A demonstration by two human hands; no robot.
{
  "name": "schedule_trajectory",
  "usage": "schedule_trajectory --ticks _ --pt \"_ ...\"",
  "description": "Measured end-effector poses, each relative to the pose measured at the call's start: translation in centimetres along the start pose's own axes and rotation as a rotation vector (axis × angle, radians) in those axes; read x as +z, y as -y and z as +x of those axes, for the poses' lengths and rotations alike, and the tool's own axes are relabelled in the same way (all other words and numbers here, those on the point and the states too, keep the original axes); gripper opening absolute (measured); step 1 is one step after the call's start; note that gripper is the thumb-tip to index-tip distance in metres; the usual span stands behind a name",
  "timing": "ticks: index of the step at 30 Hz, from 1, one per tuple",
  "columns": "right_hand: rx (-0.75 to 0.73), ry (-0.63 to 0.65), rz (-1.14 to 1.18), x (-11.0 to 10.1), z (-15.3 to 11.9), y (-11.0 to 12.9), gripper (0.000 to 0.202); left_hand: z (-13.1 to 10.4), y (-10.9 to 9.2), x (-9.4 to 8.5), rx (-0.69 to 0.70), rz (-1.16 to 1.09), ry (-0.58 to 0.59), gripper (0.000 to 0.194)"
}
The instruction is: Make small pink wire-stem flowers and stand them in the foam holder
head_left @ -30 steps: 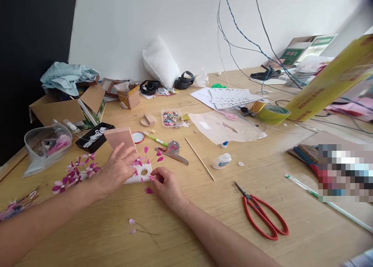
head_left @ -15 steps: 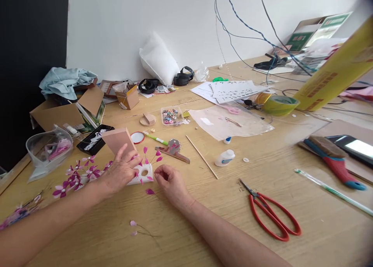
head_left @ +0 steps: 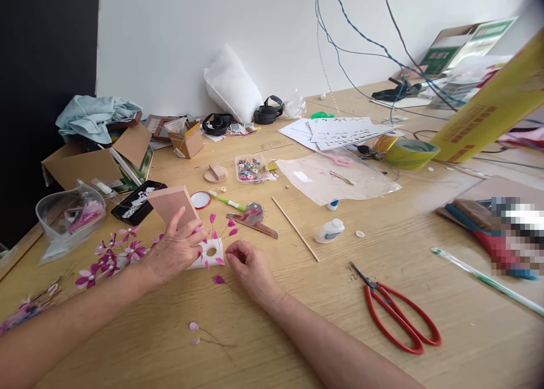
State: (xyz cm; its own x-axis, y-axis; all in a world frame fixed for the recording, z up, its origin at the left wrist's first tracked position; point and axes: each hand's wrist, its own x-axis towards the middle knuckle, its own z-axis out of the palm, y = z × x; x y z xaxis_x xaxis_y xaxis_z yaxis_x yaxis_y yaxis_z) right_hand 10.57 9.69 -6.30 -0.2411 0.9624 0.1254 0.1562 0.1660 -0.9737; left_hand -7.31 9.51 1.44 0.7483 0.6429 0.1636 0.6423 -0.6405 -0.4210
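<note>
My left hand (head_left: 176,250) rests on the left part of a white roll (head_left: 216,257) with a round hole, its fingers against a pinkish wooden block (head_left: 173,203). Magenta petals on thin wires (head_left: 232,223) stick out around the roll. At the roll's right end my right hand (head_left: 250,267) has thumb and index finger pinched together; what lies between them is too small to tell. Below the roll lies a dark magenta petal (head_left: 218,280). Finished-looking magenta flowers (head_left: 108,261) spread left of my left hand, partly behind the forearm.
Red-handled scissors (head_left: 397,310) lie at the right, near a small white bottle (head_left: 330,230) and a wooden stick (head_left: 295,229). Behind the hands are a metal clip (head_left: 255,222), a black tray (head_left: 138,203) and a bead box (head_left: 251,169). Two pale petals (head_left: 194,325) lie in front.
</note>
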Motion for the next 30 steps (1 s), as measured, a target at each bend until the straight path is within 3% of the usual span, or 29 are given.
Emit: schedule_trajectory --ticks 9,14,16,19,22,24,27,30 --pt "-0.004 0.011 0.012 0.0 0.1 -0.3 0.009 0.2 1.2 -4.1 -0.005 0.028 -0.026 0.027" --pt "-0.018 0.001 0.001 0.3 0.2 -0.6 0.01 -1.1 3.7 -8.9 0.001 0.041 -0.052 0.04" --pt "-0.03 -0.008 -0.003 0.1 0.6 -0.5 0.01 -2.3 4.6 -11.2 0.031 -0.033 -0.113 0.03" --pt "-0.05 -0.061 -0.005 -1.4 0.9 0.7 0.009 -4.1 4.2 -13.4 -0.171 -0.299 -0.033 0.023" --pt "-0.143 -0.169 -0.04 -3.5 -0.3 3.8 0.009 -5.2 1.6 -12.9 -0.455 -0.881 0.308 0.02" --pt "-0.427 -0.174 -0.15 -4.4 -2.1 6.3 0.01 -5.5 -0.4 -11.3 -0.688 -1.309 0.49 0.016" --pt "-0.703 0.024 -0.256 -4.4 -5.2 8.8 0.021 -5.7 -2.5 -8.9 -0.773 -1.738 0.498 0.013" --pt "-0.759 0.151 -0.36 -3.4 -7.0 9.3 0.028 -6.0 -3.4 -7.5 -0.747 -1.888 0.486 0.01"
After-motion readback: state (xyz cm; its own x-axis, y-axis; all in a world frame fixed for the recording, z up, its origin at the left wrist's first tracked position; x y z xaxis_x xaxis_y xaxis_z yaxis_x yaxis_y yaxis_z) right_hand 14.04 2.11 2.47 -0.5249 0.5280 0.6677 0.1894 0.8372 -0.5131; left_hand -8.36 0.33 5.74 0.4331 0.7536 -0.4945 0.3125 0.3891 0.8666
